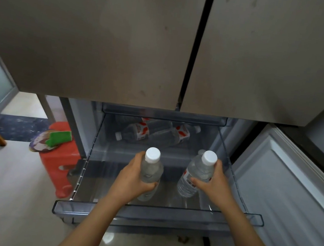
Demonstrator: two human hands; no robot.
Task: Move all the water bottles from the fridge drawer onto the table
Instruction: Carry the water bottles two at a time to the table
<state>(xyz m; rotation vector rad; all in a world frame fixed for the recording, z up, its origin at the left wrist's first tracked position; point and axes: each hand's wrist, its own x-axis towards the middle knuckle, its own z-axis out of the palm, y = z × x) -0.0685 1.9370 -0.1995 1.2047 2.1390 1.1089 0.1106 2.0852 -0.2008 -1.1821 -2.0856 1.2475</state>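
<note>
Mid-retrieval: left hand (134, 178) grasps one clear white-capped plastic water bottle (151, 168), right hand (214, 184) another (196, 175), above the transparent fridge drawer (156, 216). Others lie at twelve o'clock (next, carry these tableward).

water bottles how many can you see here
5, perhaps more. Left hand grips one clear plastic white-capped water bottle, right hand grips another; three lie piled at the back of the transparent fridge drawer, overlapping in shadow, so some may be hidden.

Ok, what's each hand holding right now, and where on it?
Left hand grips a water bottle around its middle; right hand grips a second bottle around its upper body.
</note>
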